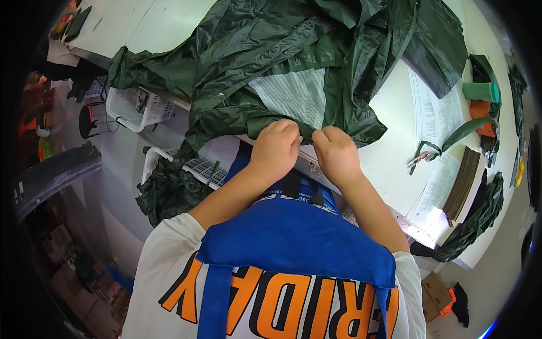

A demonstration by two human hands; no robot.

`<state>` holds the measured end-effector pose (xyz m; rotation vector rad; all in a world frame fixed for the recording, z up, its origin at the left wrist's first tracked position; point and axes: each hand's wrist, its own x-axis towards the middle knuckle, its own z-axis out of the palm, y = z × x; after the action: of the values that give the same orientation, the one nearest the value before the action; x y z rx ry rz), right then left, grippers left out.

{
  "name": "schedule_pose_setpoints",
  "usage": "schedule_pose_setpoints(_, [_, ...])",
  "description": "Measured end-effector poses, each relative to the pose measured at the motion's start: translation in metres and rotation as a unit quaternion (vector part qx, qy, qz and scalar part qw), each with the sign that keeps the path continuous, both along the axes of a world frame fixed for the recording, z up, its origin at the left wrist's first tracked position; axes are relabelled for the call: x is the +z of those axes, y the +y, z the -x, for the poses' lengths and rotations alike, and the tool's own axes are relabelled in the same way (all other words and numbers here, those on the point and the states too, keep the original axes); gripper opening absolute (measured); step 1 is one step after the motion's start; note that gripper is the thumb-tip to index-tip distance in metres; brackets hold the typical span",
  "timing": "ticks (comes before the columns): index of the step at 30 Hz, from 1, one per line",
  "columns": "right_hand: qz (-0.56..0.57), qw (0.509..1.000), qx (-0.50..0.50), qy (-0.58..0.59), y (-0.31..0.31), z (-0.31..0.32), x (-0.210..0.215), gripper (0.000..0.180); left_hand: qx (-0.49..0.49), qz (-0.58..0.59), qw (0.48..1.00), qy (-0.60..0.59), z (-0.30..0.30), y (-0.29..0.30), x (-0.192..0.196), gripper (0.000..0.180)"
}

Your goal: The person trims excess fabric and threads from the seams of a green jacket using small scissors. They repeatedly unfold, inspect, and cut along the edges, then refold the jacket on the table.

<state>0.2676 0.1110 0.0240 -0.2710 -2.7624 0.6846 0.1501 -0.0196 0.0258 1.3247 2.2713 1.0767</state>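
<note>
A dark green, shiny waterproof garment (243, 68) with a pale mesh lining panel (293, 93) lies spread over the white table, its lower part hanging past the front edge. Both hands meet at the garment's near edge, just below the mesh. My left hand (275, 146) is closed, fingers curled over the green fabric. Close beside it on the right, my right hand (337, 153) pinches the same edge, thumb and fingers pressed together. The fingertips of both hands are partly hidden by the cloth and by the hands themselves.
White plastic baskets (127, 116) sit below the table's left front edge; crumpled green fabric (169, 189) fills the nearer one. On the right of the table (387, 169) lie printed sheets (432, 113), small thread snips (419, 160), a green strap (466, 133) and a green thread cone (480, 92).
</note>
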Motion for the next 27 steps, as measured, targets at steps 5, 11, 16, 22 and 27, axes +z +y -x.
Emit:
schedule_pose_setpoints(5, [0.041, 0.999, -0.023, -0.005, 0.001, 0.006, 0.011, 0.012, 0.031, 0.031, 0.998, 0.047, 0.008, -0.006, 0.01, 0.009])
schedule_pose_setpoints(11, [0.173, 0.978, -0.079, -0.083, 0.012, -0.002, 0.001, 0.015, -0.018, 0.045, 0.993, 0.112, 0.026, -0.028, 0.005, 0.022])
schedule_pose_setpoints(16, [0.147, 0.982, -0.063, -0.103, 0.017, 0.005, 0.006, 0.02, -0.021, 0.06, 0.988, 0.139, 0.042, -0.058, -0.012, 0.031])
schedule_pose_setpoints(22, [0.225, 0.964, -0.041, -0.135, -0.004, 0.069, -0.004, 0.035, -0.09, 0.016, 0.99, 0.108, 0.055, -0.063, -0.028, 0.026])
schedule_pose_setpoints(27, [0.229, 0.944, -0.018, -0.237, -0.004, 0.079, -0.01, 0.034, 0.094, 0.03, 0.993, -0.072, 0.055, -0.062, -0.028, 0.017])
